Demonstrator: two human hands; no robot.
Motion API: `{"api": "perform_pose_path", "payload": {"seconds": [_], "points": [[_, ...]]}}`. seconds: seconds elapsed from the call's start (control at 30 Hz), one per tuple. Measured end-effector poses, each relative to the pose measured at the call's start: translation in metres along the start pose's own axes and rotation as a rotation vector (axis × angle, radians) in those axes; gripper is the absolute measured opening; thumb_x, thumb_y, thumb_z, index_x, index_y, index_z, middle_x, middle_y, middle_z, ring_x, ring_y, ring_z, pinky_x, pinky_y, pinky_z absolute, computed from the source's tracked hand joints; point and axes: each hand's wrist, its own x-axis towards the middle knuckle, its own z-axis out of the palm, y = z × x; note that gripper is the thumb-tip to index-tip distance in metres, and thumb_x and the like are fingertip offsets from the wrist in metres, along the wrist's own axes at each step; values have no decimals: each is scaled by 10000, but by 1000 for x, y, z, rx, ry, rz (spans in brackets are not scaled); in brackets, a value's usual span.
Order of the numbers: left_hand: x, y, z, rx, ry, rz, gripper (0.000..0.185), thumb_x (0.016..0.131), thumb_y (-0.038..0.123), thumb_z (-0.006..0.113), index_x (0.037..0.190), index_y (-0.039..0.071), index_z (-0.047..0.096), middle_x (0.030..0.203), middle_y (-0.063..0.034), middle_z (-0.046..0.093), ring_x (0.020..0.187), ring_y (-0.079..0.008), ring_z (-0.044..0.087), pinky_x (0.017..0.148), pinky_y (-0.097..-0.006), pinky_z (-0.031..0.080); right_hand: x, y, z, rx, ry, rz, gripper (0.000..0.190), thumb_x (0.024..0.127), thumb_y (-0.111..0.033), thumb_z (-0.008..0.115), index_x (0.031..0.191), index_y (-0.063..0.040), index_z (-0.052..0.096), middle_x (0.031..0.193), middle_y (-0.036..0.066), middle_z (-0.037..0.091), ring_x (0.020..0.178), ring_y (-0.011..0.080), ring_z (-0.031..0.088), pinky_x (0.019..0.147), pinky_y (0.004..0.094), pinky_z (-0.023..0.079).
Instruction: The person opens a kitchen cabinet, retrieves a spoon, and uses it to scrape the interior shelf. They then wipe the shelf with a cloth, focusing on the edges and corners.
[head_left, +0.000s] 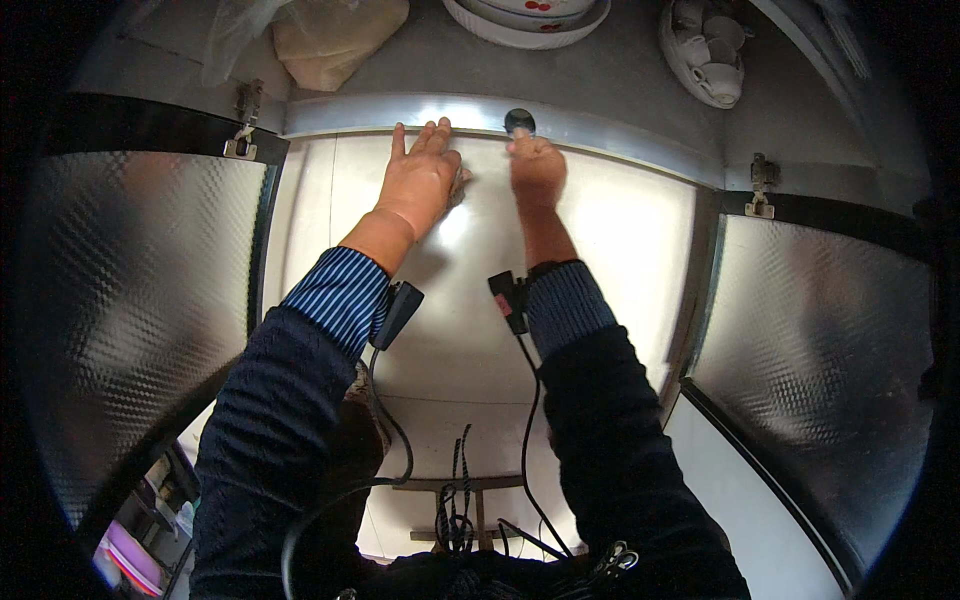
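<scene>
My left hand (424, 169) lies at the front metal edge strip (360, 112) of an open cabinet, its fingers spread and reaching onto the strip. It appears to hold nothing, though its thumb side is partly shaded. My right hand (537, 161) is curled just below a small round dark disc (520, 121) on the same strip, to the right of my left hand. The fingertips meet the disc's lower edge; whether they grip it or only touch it is not clear. Black devices with cables are strapped at both wrists.
Two textured cabinet doors (150, 300) (817, 330) stand open on either side, on metal hinges (240, 142). Inside the cabinet are stacked white bowls (525, 30), an oval basket of cups (675, 60) and a plastic bag (337, 45). Pink and purple items (131, 555) are at lower left.
</scene>
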Motion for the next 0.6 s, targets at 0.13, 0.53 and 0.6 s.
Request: {"api": "perform_pose_path", "payload": {"seconds": [0.13, 0.53, 0.6], "points": [[-1, 1, -1, 22, -27, -5, 317, 939, 344, 516, 1009, 66, 652, 1481, -141, 355, 1384, -250, 319, 1150, -508, 173, 0, -2, 4, -229, 139, -383, 286, 911, -259, 583, 695, -77, 631, 605, 60, 613, 587, 166, 566, 557, 316, 443], [1, 2, -1, 81, -46, -13, 306, 945, 316, 508, 1089, 79, 640, 1489, -130, 348, 1387, -241, 317, 1151, -503, 175, -3, 5, 7, 42, -219, -20, 325, 924, -319, 559, 725, -77, 645, 627, 41, 609, 561, 156, 543, 557, 309, 439], [1, 1, -1, 92, -59, -11, 292, 945, 304, 511, 1084, 79, 636, 1488, -131, 349, 1388, -241, 317, 1151, -502, 176, 3, 10, -5, -203, -64, -302, 350, 936, -330, 533, 720, -80, 649, 646, 54, 625, 574, 173, 563, 572, 311, 451]]}}
